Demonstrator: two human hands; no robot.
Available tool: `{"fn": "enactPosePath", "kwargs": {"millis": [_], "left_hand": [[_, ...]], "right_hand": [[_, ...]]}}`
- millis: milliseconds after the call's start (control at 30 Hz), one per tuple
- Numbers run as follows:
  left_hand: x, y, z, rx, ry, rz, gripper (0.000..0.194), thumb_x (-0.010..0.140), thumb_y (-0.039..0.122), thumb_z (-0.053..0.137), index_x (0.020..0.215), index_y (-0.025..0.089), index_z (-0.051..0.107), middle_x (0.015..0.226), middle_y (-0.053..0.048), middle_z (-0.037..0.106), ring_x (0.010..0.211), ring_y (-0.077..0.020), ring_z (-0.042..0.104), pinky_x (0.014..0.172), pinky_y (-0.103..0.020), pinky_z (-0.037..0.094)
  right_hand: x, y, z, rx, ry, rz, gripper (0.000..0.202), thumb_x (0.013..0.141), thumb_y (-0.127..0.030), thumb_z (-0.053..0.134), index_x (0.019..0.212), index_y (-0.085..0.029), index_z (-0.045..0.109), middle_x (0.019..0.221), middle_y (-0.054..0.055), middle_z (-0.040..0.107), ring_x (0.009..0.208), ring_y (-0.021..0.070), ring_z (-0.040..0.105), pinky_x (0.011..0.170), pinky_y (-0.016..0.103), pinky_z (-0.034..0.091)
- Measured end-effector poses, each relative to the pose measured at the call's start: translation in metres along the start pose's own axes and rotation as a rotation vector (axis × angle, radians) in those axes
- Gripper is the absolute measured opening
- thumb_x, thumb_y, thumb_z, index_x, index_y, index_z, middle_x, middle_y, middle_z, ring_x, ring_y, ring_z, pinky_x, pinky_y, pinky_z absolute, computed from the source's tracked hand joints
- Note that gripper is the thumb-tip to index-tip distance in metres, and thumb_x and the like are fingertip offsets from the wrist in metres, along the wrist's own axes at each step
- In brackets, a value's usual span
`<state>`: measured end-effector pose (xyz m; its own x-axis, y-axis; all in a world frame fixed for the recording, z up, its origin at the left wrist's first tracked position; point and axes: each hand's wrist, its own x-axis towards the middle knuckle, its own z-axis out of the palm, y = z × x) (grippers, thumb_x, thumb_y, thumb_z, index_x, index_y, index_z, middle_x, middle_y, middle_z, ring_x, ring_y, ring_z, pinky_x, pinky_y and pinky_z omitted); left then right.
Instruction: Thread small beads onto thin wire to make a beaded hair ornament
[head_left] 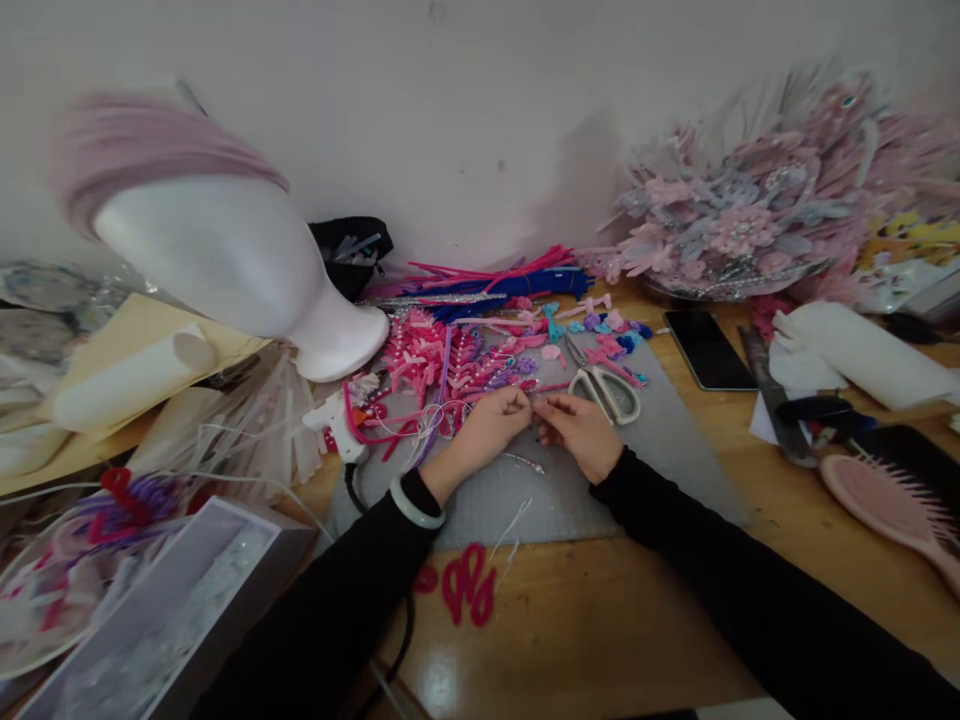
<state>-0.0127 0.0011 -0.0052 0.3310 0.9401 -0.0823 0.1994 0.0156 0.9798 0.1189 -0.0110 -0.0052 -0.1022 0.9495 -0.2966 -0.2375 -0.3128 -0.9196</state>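
Observation:
Over the grey mat (pixel 585 500) my left hand (pixel 501 418) and my right hand (pixel 574 425) meet, fingertips nearly touching. Both are closed in a pinch, and whatever lies between the fingers is too small to make out. A short beaded strand (pixel 525 462) rests on the mat just below them. Behind my left hand spreads a heap of pink chenille-stem pieces (pixel 424 360). Scissors with pale handles (pixel 607 392) lie just beyond my right hand. A white glue gun (pixel 337 428) sits left of my left wrist, its black cord running toward me.
A white mannequin head (pixel 217 250) leans at the left. A box of clear pieces (pixel 180 610) stands at front left. Red chenille loops (pixel 469 588) lie near the front. On the right are a phone (pixel 709 348), a pink hairbrush (pixel 885 500) and a pink floral headpiece (pixel 750 225).

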Motion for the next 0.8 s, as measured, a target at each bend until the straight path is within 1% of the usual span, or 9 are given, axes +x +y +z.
{"fn": "enactPosePath", "kwargs": {"millis": [167,267,367,433,500,633,800], "left_hand": [[0.000,-0.001,0.000,0.001,0.012,-0.027,0.013,0.070,0.027,0.049,0.065,0.015,0.046,0.044,0.008,0.038,0.039,-0.0031,0.029,0.042,-0.017,0.022],[-0.001,-0.001,0.001,-0.045,0.014,-0.047,0.014,0.070,0.028,0.050,0.072,0.014,0.048,0.044,0.009,0.038,0.036,-0.0028,0.028,0.040,-0.017,0.020],[0.000,0.000,0.001,-0.062,0.022,-0.047,0.016,0.070,0.028,0.051,0.078,0.014,0.049,0.046,0.008,0.041,0.035,-0.0026,0.029,0.039,-0.017,0.019],[0.000,0.001,0.002,-0.060,0.037,-0.052,0.016,0.070,0.029,0.052,0.074,0.014,0.049,0.044,0.009,0.040,0.035,-0.0024,0.029,0.039,-0.017,0.020],[-0.001,0.004,0.002,-0.066,0.053,-0.070,0.017,0.071,0.030,0.051,0.070,0.014,0.048,0.041,0.009,0.036,0.033,-0.0024,0.028,0.038,-0.017,0.019],[-0.001,0.007,0.002,-0.095,0.042,-0.099,0.016,0.070,0.030,0.053,0.069,0.014,0.048,0.038,0.010,0.035,0.031,-0.0020,0.027,0.036,-0.017,0.018],[-0.001,0.008,0.000,-0.260,0.056,-0.143,0.014,0.070,0.028,0.054,0.069,0.016,0.046,0.037,0.011,0.032,0.029,-0.0018,0.026,0.033,-0.016,0.016]], "right_hand": [[0.000,-0.001,0.001,0.027,0.014,0.021,0.021,0.054,-0.029,0.068,0.061,-0.013,0.058,0.051,-0.004,0.054,0.041,0.0034,0.045,0.038,0.017,0.035],[-0.001,-0.002,0.001,0.044,0.024,0.042,0.020,0.055,-0.029,0.068,0.059,-0.013,0.058,0.049,-0.005,0.053,0.039,0.0028,0.043,0.037,0.016,0.033],[-0.001,-0.004,0.000,0.070,0.023,0.066,0.019,0.055,-0.028,0.068,0.058,-0.012,0.058,0.048,-0.005,0.052,0.038,0.0023,0.042,0.036,0.016,0.033],[-0.001,-0.005,0.000,0.096,0.036,0.082,0.017,0.055,-0.025,0.069,0.058,-0.012,0.058,0.048,-0.005,0.052,0.038,0.0023,0.043,0.036,0.016,0.033],[-0.002,-0.006,0.000,0.115,0.055,0.094,0.014,0.056,-0.021,0.069,0.058,-0.012,0.058,0.048,-0.005,0.052,0.038,0.0023,0.043,0.036,0.015,0.034],[-0.002,-0.009,0.000,0.160,0.078,0.133,0.009,0.062,-0.014,0.065,0.058,-0.012,0.056,0.047,-0.004,0.052,0.039,0.0022,0.044,0.036,0.014,0.035],[0.001,-0.020,-0.008,0.394,0.061,0.198,0.014,0.072,-0.012,0.055,0.058,-0.013,0.053,0.050,-0.003,0.052,0.040,0.0015,0.044,0.037,0.012,0.036]]}}
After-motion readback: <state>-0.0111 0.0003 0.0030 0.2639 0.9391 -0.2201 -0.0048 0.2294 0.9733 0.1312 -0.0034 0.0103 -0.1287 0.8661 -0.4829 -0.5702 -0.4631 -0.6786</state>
